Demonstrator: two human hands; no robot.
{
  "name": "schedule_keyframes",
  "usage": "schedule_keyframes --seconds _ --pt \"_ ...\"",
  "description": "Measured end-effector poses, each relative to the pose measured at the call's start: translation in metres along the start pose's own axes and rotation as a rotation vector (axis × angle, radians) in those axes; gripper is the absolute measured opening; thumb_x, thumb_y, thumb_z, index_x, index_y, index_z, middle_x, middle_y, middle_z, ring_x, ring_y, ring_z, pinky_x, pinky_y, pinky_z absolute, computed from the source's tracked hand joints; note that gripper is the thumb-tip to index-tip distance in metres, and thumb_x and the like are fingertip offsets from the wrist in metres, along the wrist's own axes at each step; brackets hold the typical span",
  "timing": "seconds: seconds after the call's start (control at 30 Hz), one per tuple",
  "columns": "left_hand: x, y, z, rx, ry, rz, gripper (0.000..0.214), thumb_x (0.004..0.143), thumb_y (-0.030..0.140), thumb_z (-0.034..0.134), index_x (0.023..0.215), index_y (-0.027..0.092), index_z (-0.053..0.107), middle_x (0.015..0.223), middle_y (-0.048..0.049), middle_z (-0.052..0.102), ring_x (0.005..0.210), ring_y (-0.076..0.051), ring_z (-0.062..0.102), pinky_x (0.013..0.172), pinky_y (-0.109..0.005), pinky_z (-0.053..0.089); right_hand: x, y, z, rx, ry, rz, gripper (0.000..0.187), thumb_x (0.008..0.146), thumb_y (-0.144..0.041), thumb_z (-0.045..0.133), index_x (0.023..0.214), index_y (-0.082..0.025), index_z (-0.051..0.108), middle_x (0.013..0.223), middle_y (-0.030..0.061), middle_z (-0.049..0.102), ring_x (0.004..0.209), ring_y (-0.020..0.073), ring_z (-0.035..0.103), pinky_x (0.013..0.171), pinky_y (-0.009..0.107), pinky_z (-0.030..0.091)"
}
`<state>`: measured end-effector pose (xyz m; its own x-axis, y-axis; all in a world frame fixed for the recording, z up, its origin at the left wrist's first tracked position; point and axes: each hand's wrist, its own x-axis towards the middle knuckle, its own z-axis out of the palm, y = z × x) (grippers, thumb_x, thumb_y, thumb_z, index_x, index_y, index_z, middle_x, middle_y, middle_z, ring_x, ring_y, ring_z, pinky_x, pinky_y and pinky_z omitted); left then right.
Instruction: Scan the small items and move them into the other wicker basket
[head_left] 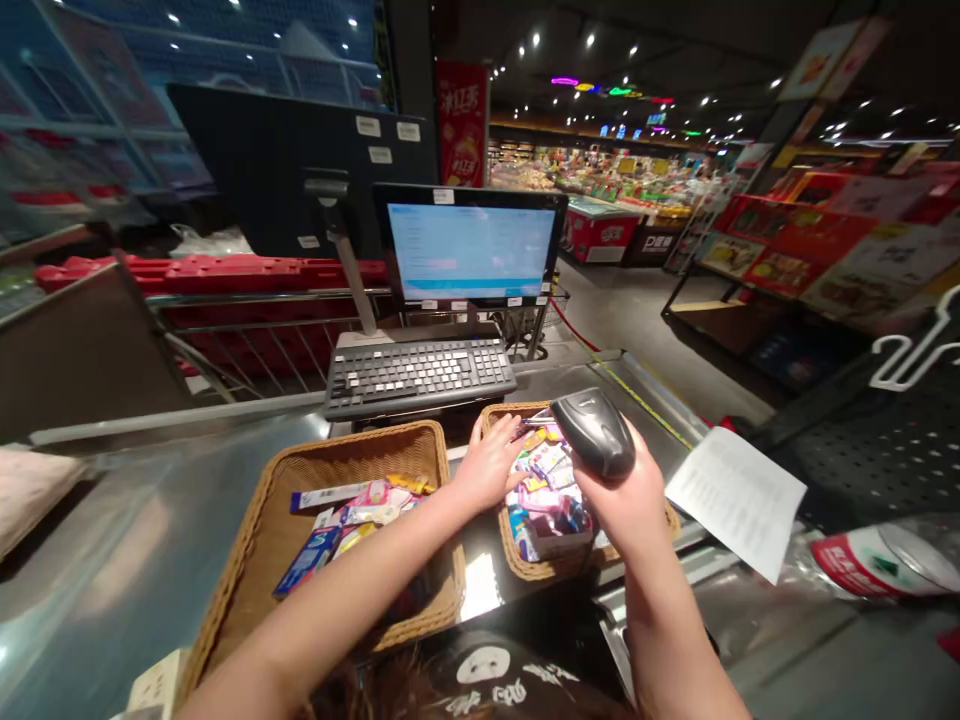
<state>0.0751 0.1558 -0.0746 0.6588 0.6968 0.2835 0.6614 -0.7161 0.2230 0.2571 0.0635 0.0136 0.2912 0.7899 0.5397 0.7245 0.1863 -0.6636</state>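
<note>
My right hand (611, 487) grips a black handheld barcode scanner (596, 432) from below, with its head tilted up and to the left. My left hand (491, 462) lies with spread fingers on the near edge of a wicker basket (512, 413), touching the small colourful packets (544, 490) piled inside. A second, larger wicker basket (352, 450) stands to the left on the steel counter. It holds more packets and bars (352, 515), and my left forearm crosses over it, hiding its near part.
A checkout keyboard (420, 375) and a raised monitor (469, 250) stand just beyond the baskets. A printed paper sheet (739, 500) lies at the counter's right edge, beside a plastic-wrapped item (877, 560). Red shopping baskets (225, 272) are stacked behind a metal rail.
</note>
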Motion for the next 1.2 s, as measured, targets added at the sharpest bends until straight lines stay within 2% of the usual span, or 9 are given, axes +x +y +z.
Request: schedule_keyframes --seconds 0.2,0.3,0.4,0.5,0.7,0.93,1.07,1.2 --pt "0.061 0.023 0.033 0.016 -0.067 0.194 0.031 0.09 0.032 0.061 0.119 0.021 0.066 0.159 -0.0165 0.032 0.149 -0.033 0.026 0.117 -0.065 0.017 0.004 0.03 -0.028 -0.098 0.098 0.062 0.061 0.072 -0.034 0.068 0.128 -0.012 0.059 0.132 0.0192 0.06 0.124 0.035 0.057 0.106 0.056 0.044" --pt "0.091 0.032 0.051 0.037 -0.086 0.294 0.031 0.094 0.027 0.053 0.122 0.021 0.065 0.16 -0.0149 0.032 0.149 -0.033 0.024 0.117 -0.066 0.014 0.006 0.039 -0.037 -0.111 0.125 0.072 0.064 0.072 -0.032 0.068 0.131 -0.012 0.056 0.134 0.0194 0.059 0.125 0.0349 0.056 0.107 0.055 0.043" --pt "0.116 0.038 0.068 0.047 -0.162 0.356 0.033 0.095 0.023 0.05 0.124 0.021 0.065 0.159 -0.0146 0.032 0.149 -0.033 0.023 0.117 -0.067 0.012 0.007 0.045 -0.043 -0.114 0.144 0.076 0.063 0.072 -0.03 0.067 0.131 -0.011 0.057 0.136 0.0202 0.058 0.127 0.0354 0.054 0.108 0.056 0.042" --pt "0.131 0.04 0.083 0.045 -0.252 0.395 0.032 0.092 0.024 0.055 0.122 0.02 0.067 0.158 -0.0152 0.036 0.148 -0.035 0.024 0.116 -0.068 0.011 0.009 0.052 -0.046 -0.11 0.145 0.052 0.06 0.073 -0.029 0.068 0.13 -0.012 0.057 0.134 0.0198 0.059 0.128 0.0361 0.054 0.11 0.058 0.04" --pt "0.138 0.038 0.104 0.022 -0.316 0.439 0.025 0.093 0.039 0.057 0.102 0.023 0.075 0.153 -0.0129 0.043 0.143 -0.036 0.033 0.113 -0.069 0.018 0.012 0.063 -0.048 -0.135 0.141 0.011 0.054 0.075 -0.029 0.068 0.126 -0.014 0.059 0.131 0.0174 0.062 0.131 0.0364 0.051 0.111 0.06 0.038" --pt "0.14 0.035 0.109 -0.007 -0.307 0.494 0.023 0.087 0.042 0.066 0.091 0.022 0.077 0.144 -0.0118 0.052 0.139 -0.035 0.037 0.115 -0.066 0.016 0.014 0.068 -0.049 -0.141 0.144 0.022 0.055 0.075 -0.031 0.069 0.126 -0.014 0.059 0.131 0.0178 0.062 0.131 0.0363 0.052 0.111 0.058 0.039" --pt "0.136 0.035 0.113 -0.023 -0.277 0.509 0.022 0.082 0.041 0.071 0.089 0.021 0.077 0.144 -0.012 0.052 0.142 -0.036 0.033 0.116 -0.067 0.011 0.013 0.067 -0.048 -0.149 0.131 0.022 0.054 0.075 -0.031 0.068 0.125 -0.013 0.06 0.131 0.0182 0.062 0.131 0.0367 0.051 0.112 0.059 0.038" --pt "0.129 0.041 0.108 -0.017 -0.224 0.481 0.013 0.082 0.03 0.07 0.084 0.019 0.076 0.143 -0.0112 0.054 0.144 -0.033 0.032 0.12 -0.062 0.006 0.012 0.064 -0.048 -0.141 0.141 0.035 0.056 0.074 -0.033 0.07 0.126 -0.014 0.06 0.131 0.0176 0.062 0.13 0.036 0.053 0.112 0.058 0.038"
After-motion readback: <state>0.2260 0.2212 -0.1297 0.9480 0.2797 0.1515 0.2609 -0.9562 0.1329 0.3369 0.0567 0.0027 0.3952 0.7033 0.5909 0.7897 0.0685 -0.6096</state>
